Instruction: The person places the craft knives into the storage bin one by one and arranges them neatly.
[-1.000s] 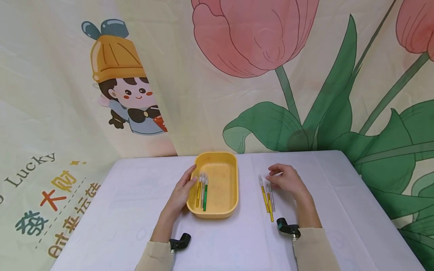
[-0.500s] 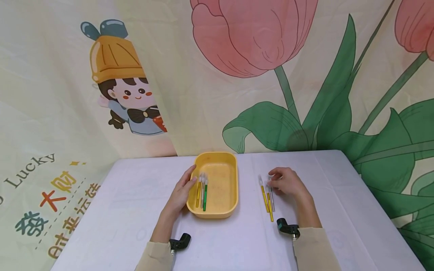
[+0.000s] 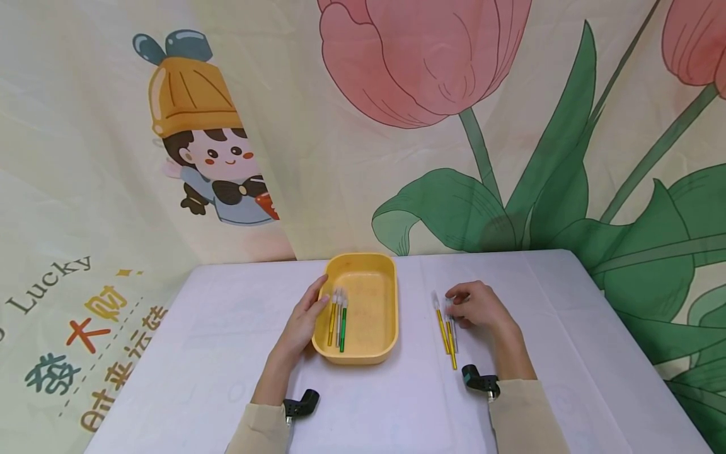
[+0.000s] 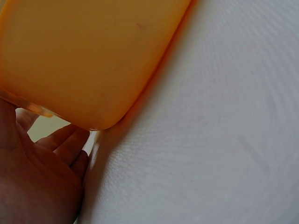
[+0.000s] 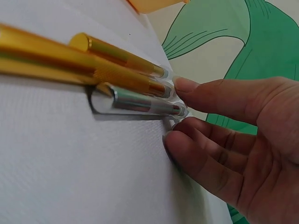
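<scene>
My left hand (image 3: 299, 323) holds the left wall of a yellow plastic tray (image 3: 391, 309), thumb over the rim and fingers along the outside. Inside the tray lie a gold craft knife (image 3: 331, 328), a silver one and a green craft knife (image 3: 343, 331), side by side with clear caps. Right of the tray, two gold craft knives (image 5: 126, 58) and a silver craft knife (image 5: 140, 102) lie close together on the cloth. Around the capped end of the silver one, the thumb and fingers of my right hand (image 3: 481, 309) pinch, right beside the gold caps.
A white cloth (image 3: 198, 353) covers the table. Behind its far edge hangs a printed backdrop (image 3: 317, 189) with tulips and a cartoon figure. Black wrist cameras (image 3: 303, 403) sit on both forearms.
My right hand has lowered slightly toward the knives, its thumb and fingers coming together at the silver knife's capped end. The left hand and tray stay in place.
</scene>
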Tool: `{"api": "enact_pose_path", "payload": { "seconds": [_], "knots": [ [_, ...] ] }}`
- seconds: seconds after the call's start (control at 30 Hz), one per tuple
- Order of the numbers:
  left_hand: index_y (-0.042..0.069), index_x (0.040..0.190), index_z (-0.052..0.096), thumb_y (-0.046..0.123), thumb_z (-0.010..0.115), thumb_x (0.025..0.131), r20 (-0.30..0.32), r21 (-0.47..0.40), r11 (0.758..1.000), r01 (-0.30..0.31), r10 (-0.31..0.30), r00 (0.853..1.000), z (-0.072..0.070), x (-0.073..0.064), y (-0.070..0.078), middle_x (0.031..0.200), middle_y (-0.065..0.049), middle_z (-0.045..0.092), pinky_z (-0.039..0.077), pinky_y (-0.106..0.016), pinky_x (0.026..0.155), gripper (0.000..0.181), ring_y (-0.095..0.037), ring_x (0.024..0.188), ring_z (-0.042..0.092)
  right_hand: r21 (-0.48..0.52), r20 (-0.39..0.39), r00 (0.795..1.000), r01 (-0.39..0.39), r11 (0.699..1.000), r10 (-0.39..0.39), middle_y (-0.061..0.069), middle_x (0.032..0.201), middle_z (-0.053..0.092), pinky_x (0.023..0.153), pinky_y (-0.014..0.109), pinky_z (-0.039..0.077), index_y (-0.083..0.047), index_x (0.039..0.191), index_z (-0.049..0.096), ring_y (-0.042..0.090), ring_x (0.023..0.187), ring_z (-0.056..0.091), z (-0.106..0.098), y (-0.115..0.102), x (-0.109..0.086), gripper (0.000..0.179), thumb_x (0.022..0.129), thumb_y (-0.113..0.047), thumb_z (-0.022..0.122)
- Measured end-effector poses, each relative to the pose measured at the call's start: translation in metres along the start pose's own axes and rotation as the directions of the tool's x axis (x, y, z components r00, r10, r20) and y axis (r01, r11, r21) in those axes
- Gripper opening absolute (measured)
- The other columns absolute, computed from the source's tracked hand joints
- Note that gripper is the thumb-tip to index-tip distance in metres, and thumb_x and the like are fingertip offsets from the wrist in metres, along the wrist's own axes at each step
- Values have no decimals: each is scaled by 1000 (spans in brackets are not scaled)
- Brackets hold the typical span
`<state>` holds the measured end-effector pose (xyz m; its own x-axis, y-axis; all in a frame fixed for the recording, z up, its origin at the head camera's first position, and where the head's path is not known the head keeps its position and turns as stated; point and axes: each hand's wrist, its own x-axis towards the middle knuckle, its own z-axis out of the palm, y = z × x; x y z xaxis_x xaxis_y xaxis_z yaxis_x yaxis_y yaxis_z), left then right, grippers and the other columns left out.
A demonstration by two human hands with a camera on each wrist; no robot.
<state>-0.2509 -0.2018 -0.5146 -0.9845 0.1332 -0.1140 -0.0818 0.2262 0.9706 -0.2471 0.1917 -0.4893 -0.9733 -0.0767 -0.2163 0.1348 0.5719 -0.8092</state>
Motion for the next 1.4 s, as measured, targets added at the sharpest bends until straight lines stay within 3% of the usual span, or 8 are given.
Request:
{"api": "enact_pose_path", "payload": {
  "seconds": [0.67,0.93,1.17,1.4],
  "knots": [
    [41,160,35,38,45,111,4,-6,1000,-13,13,1000,1,-1,-1,172,12,22,6,-48,133,50,-15,163,8,-39,-15,1000,-7,999,6,14,104,59,59,30,56,-6,120,72,21,62,61,2,2,-1,30,90,-4,75],
    [39,161,34,39,45,111,11,-9,1000,-18,18,1000,1,0,-1,173,12,21,5,-49,133,51,-15,163,7,-146,-51,999,5,989,-12,13,102,59,58,28,52,-7,114,72,21,69,59,4,0,0,30,86,1,64],
    [40,161,35,39,46,111,9,-13,1000,-11,11,1000,1,0,-1,172,12,22,5,-49,133,51,-15,163,8,-186,-50,998,20,982,-30,13,103,60,59,29,52,-6,114,72,20,69,59,4,-1,-1,28,87,-7,78],
    [40,161,35,37,46,111,5,-22,1000,-4,4,1000,1,1,-1,173,11,22,5,-50,133,50,-16,163,8,-204,-69,998,-4,979,-10,12,100,61,61,27,52,-7,112,73,21,74,60,2,-1,1,25,87,-2,76]
  ]
}}
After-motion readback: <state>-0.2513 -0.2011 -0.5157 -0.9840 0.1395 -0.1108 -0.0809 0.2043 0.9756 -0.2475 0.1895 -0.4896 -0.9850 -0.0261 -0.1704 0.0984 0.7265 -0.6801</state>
